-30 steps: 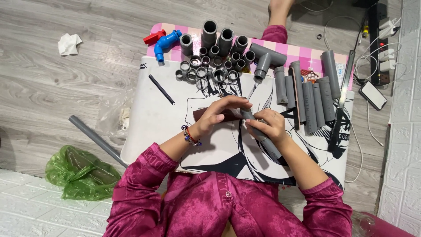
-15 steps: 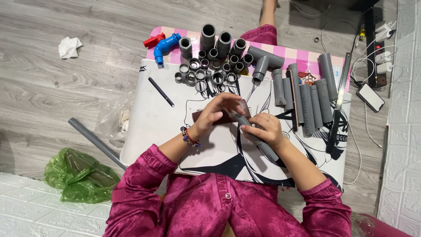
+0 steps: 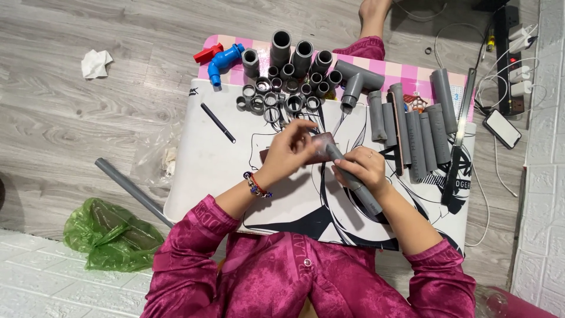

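I read this as a home floor — grey wood-look planks [image 3: 70, 118], a power strip [image 3: 511, 59] and phone [image 3: 502, 128] lying right of the fingers.

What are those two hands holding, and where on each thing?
The right hand grips a grey pipe around its upper part, near the end. The left hand holds a brownish flat piece against that end; exactly where it grips is hidden.

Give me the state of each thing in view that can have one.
Left hand: closed on a brown sheet.
Right hand: gripping a grey pipe, tilted, end at the sheet.
Blue tap: lying flat.
Pen: lying on the mat.
Green bag: crumpled on the floor.
Phone: screen dark.
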